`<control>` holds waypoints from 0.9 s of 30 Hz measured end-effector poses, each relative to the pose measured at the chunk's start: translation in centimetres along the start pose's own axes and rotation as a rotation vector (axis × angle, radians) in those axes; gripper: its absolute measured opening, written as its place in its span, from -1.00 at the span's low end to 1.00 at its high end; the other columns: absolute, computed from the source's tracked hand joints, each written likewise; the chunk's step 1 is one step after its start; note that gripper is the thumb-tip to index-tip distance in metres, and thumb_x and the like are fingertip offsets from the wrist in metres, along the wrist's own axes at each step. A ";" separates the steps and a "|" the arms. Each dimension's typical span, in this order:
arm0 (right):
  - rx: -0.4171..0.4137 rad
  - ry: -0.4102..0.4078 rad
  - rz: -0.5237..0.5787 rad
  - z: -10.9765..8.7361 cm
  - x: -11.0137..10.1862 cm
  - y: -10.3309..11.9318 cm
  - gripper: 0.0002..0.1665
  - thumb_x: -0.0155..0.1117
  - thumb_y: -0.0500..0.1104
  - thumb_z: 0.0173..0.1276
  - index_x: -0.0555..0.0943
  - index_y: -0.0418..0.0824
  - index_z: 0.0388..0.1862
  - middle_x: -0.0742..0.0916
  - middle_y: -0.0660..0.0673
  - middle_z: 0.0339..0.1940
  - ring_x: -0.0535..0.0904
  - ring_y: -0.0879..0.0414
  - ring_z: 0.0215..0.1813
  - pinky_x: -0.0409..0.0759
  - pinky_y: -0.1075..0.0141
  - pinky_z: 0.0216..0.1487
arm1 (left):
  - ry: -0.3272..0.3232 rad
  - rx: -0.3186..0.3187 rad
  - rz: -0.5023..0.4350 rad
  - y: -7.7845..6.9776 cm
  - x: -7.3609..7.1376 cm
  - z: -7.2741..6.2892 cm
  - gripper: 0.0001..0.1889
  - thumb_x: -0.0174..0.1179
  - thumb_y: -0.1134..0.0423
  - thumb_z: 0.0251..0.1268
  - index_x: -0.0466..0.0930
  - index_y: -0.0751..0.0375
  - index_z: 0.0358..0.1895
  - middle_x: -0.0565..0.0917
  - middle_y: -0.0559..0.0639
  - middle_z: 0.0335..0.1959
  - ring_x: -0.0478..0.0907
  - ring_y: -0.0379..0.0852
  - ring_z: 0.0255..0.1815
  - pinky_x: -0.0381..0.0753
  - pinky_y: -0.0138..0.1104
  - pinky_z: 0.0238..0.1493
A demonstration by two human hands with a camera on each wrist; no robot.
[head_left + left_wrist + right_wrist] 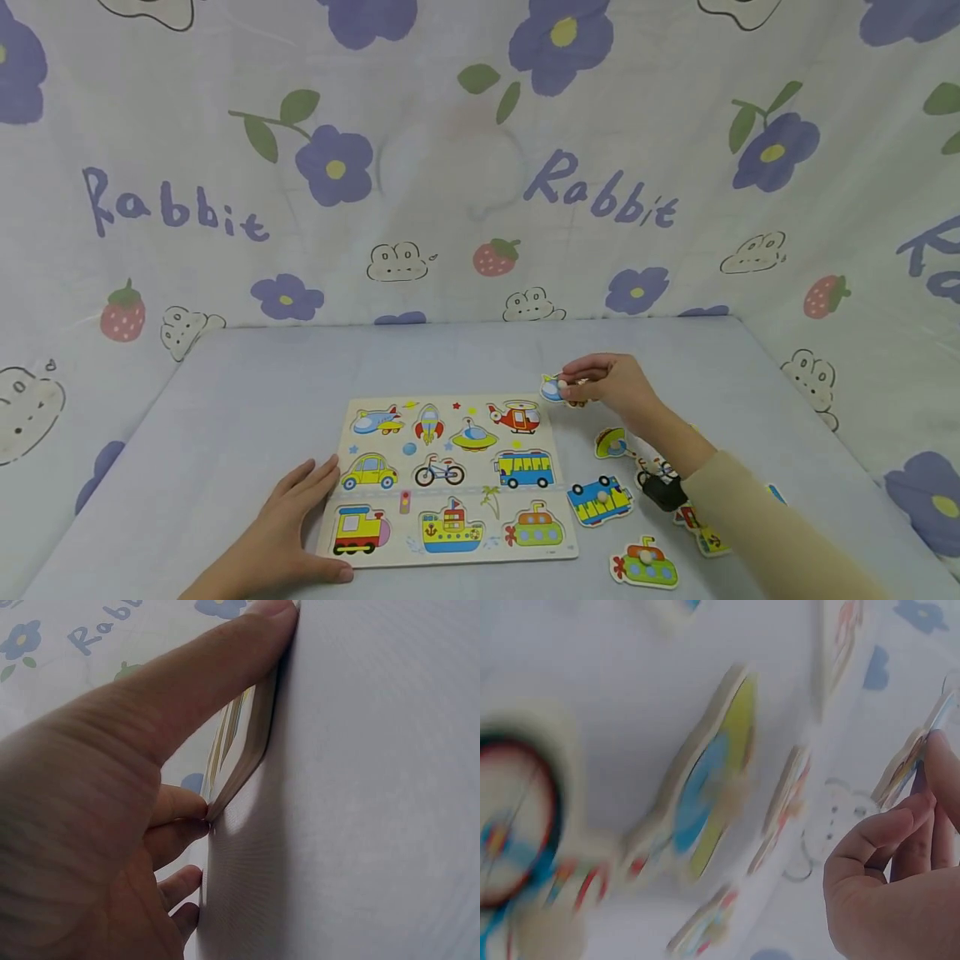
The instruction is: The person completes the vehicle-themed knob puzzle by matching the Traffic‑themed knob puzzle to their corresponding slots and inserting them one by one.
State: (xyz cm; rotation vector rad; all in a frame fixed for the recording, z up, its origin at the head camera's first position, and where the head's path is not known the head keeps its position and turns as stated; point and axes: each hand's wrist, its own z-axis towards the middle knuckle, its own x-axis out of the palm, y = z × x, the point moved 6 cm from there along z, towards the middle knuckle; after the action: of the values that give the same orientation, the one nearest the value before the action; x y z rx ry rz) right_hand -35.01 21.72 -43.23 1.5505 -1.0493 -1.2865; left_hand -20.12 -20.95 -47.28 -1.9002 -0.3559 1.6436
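A wooden puzzle board (442,492) with printed vehicle pictures lies on the table. My left hand (281,533) is at its lower left corner, the thumb along the front edge and fingertips at the left edge. In the left wrist view, the extended thumb (217,675) runs beside the board's edge (244,761). Beyond the board's upper right corner, my right hand (611,387) pinches a blue and yellow airplane puzzle piece (552,389). The right wrist view shows that airplane piece (904,769) edge-on, partly hidden by the fingers.
Right of the board lie loose knobbed pieces: a flying saucer (611,442), an upside-down bus (602,502) and a submarine (647,567). Several more are partly hidden under my right forearm, among them a bicycle (544,817). A patterned cloth (450,192) hangs behind the table.
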 end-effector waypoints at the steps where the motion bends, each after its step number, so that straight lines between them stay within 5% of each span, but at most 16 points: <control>1: -0.005 0.006 0.008 0.0 0.7 0.3 -0.58 0.59 -0.23 0.08 0.70 -0.29 -0.07 0.78 -0.16 -0.18 0.70 -0.06 -0.26 0.59 -0.04 -0.06 | 0.002 -0.003 -0.001 0.0 0.0 0.1 0.36 0.56 -0.40 -0.53 0.22 0.22 0.50 0.15 -0.01 0.55 -0.17 0.16 0.52 0.04 0.26 0.34; 7: -0.018 0.026 0.066 0.0 4.1 1.5 -0.62 0.60 -0.27 0.05 0.72 -0.29 -0.12 0.78 -0.16 -0.20 0.69 -0.02 -0.19 0.63 0.15 -0.12 | 0.003 0.018 0.004 -0.1 -0.1 0.1 0.36 0.54 -0.42 -0.52 0.22 0.25 0.50 0.15 0.01 0.54 -0.16 0.17 0.52 0.04 0.27 0.35; 11: -0.025 0.056 0.094 0.0 6.7 2.1 -0.66 0.59 -0.29 0.05 0.73 -0.26 -0.15 0.78 -0.15 -0.21 0.68 -0.01 -0.15 0.62 0.23 -0.13 | 0.025 -0.029 -0.009 0.2 0.2 0.0 0.37 0.56 -0.40 -0.54 0.20 0.22 0.51 0.14 0.00 0.55 -0.18 0.17 0.52 0.05 0.30 0.32; 27: -0.036 0.196 0.126 0.7 16.5 4.3 -0.71 0.56 -0.34 0.07 0.74 -0.27 -0.18 0.78 -0.11 -0.27 0.71 0.02 -0.20 0.65 0.27 -0.18 | 0.031 -0.032 0.004 0.3 0.1 0.0 0.36 0.53 -0.42 -0.50 0.20 0.19 0.52 0.12 -0.02 0.56 -0.20 0.17 0.53 0.03 0.29 0.33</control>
State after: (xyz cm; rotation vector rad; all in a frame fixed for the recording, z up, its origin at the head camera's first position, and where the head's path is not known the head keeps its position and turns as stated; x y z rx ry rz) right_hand -34.02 4.70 -43.92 1.5243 -0.9773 -1.0393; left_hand -20.13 -21.14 -47.55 -1.9490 -0.3686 1.6182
